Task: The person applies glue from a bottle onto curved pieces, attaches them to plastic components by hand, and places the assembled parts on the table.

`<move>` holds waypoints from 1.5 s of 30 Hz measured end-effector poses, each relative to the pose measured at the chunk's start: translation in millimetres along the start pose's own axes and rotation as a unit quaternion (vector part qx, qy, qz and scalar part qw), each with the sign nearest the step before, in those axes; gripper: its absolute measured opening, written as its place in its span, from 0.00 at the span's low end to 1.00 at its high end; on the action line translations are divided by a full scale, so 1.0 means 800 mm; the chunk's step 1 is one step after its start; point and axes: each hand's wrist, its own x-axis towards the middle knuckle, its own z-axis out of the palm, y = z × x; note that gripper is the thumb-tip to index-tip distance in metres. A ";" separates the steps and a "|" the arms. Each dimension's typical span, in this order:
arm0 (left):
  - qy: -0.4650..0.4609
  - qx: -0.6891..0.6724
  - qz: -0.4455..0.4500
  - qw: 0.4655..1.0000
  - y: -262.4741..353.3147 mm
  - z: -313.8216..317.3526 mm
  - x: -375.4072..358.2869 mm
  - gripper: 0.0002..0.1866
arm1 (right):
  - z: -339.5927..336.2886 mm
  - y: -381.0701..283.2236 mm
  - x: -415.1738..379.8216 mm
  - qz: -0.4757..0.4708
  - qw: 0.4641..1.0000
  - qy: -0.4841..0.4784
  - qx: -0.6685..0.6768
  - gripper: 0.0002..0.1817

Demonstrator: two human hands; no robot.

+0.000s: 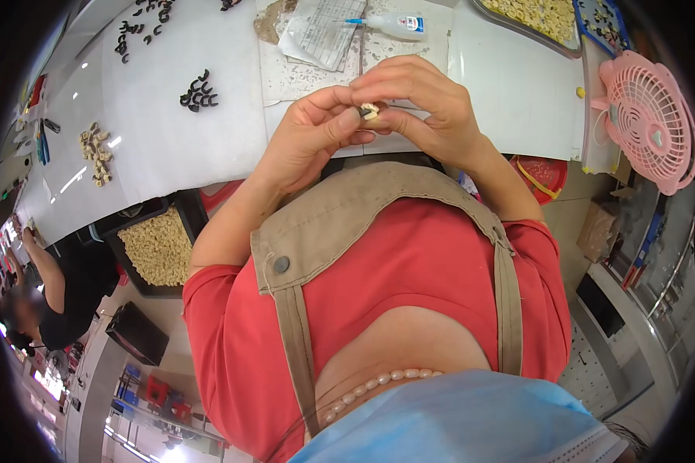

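Observation:
In the head view both my hands meet close in front of my chest, over the front edge of the white table. My left hand (320, 127) is closed, its thumb and fingertips pinched at a small dark piece against a small cream-coloured piece (371, 112). My right hand (428, 100) holds that cream piece between thumb and fingers, with the forefinger arched over it. Fingertips hide much of both pieces. Just beyond the hands, a white glue bottle (401, 26) with a blue nozzle lies on its side by some printed paper (324, 38).
Black curved pieces (199, 92) lie in a small pile at left; cream pieces (96, 154) lie farther left. Trays of cream pieces stand at back right (533, 19) and below the table at left (158, 243). A pink fan (649, 119) is at right. Another person (54, 285) sits at far left.

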 end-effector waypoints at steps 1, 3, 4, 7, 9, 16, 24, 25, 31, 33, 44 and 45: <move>-0.015 0.035 -0.001 0.999 0.002 -0.002 0.001 0.12 | -0.003 -0.003 0.001 -0.002 1.000 -0.011 0.004 0.14; -0.045 0.104 0.000 0.994 0.007 -0.010 0.003 0.11 | -0.006 -0.007 0.002 -0.008 0.999 -0.034 0.013 0.14; -0.050 0.116 -0.009 0.992 0.010 -0.011 0.001 0.11 | -0.004 -0.009 0.000 -0.001 0.999 -0.037 0.027 0.14; -0.064 0.136 -0.029 0.988 0.018 -0.012 0.000 0.11 | 0.000 -0.010 -0.002 0.017 0.997 -0.052 0.063 0.12; -0.074 0.125 -0.039 0.989 0.019 -0.011 0.000 0.11 | -0.001 -0.010 0.000 0.031 0.994 -0.066 0.081 0.11; -0.036 0.142 0.096 0.985 -0.004 0.004 0.000 0.11 | 0.017 -0.002 -0.013 0.075 0.978 0.070 0.184 0.13; -0.004 0.114 0.072 0.991 -0.012 0.012 0.002 0.12 | 0.000 0.006 -0.017 -0.032 0.997 0.056 0.052 0.14; 0.001 0.115 0.076 0.990 -0.013 0.014 0.003 0.12 | -0.001 0.007 -0.017 -0.045 0.996 0.060 0.043 0.14; -0.006 0.061 0.062 0.996 -0.020 0.019 0.004 0.14 | -0.002 0.006 -0.020 -0.044 0.995 0.078 0.036 0.15; -0.025 -0.005 0.038 0.999 -0.019 0.015 0.004 0.15 | 0.001 -0.003 -0.019 0.004 0.993 0.093 0.077 0.16; -0.051 -0.048 0.011 0.997 -0.023 -0.004 -0.004 0.17 | 0.003 -0.011 -0.006 0.026 0.999 0.026 0.025 0.21; -0.053 -0.049 0.012 0.997 -0.021 -0.005 -0.005 0.17 | 0.002 -0.012 -0.003 0.020 1.000 0.017 0.012 0.22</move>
